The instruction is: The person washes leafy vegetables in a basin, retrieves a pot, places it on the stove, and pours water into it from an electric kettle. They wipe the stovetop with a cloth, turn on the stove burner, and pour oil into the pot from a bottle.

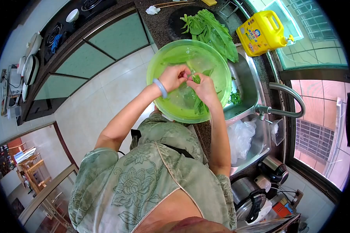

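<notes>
A large green basin [169, 106] holds water and some leaves. Over its middle, my left hand [174, 79] has its thumb and fingers pinched together, with a pale bracelet at the wrist. My right hand [204, 88] meets it fingertip to fingertip, closed on a green leafy stem [198, 101] that hangs down below the palm. What the left fingertips pinch is too small to make out. Behind the basin, a heap of long leafy greens [214, 33] lies on a dark round board [176, 24].
Right of the basin is a steel sink [249, 81] with leaf scraps [235, 97] and a curved faucet [295, 112]. A plastic bag [242, 139] fills the nearer sink bowl. A yellow jug [260, 34] stands by the window. A rice cooker [249, 200] sits at lower right.
</notes>
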`<state>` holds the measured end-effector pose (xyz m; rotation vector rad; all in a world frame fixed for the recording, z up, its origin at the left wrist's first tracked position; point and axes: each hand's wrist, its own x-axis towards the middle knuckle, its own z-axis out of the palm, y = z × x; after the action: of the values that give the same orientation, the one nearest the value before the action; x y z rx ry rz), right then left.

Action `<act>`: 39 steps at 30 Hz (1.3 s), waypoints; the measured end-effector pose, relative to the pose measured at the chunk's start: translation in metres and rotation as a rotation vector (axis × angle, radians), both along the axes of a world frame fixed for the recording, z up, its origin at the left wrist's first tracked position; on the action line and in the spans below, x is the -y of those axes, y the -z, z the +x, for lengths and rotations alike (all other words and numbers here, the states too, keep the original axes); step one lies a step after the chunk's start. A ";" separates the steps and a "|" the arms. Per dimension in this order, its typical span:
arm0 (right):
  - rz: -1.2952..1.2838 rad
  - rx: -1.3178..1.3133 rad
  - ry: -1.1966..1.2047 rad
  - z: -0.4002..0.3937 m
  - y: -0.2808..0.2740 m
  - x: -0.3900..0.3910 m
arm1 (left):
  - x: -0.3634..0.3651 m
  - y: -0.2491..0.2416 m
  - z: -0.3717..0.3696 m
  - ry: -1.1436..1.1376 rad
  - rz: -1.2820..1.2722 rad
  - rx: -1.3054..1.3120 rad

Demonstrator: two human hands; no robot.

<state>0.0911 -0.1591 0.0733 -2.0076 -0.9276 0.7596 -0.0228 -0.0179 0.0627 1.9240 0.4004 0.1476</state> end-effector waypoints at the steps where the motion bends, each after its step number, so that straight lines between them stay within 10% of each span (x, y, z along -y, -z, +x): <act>1: 0.001 -0.001 0.000 -0.002 0.001 0.001 | 0.002 0.002 -0.002 0.000 0.001 -0.001; 7: 0.142 0.179 -0.036 -0.020 0.003 -0.001 | 0.009 0.025 -0.009 -0.168 -0.213 0.080; 9: 0.352 0.205 0.109 -0.025 0.004 -0.002 | 0.010 0.019 -0.012 -0.200 -0.668 -0.042; 13: 0.278 0.021 0.363 -0.014 -0.005 -0.002 | 0.014 0.039 -0.005 -0.194 -0.575 -0.042; 19: 0.405 -0.311 0.473 0.011 0.018 0.005 | -0.017 0.009 0.033 -0.358 0.820 0.197; 28: 0.218 -0.747 0.643 0.022 0.070 -0.005 | -0.043 0.055 0.080 -0.220 0.366 0.075; 39: 0.495 -0.515 0.519 0.023 0.003 -0.028 | -0.034 0.031 0.067 -0.091 -0.146 0.083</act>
<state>0.1144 -0.1314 0.0705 -1.4158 -0.2345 0.6250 0.0447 0.0160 0.0318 1.7510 0.4311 0.2506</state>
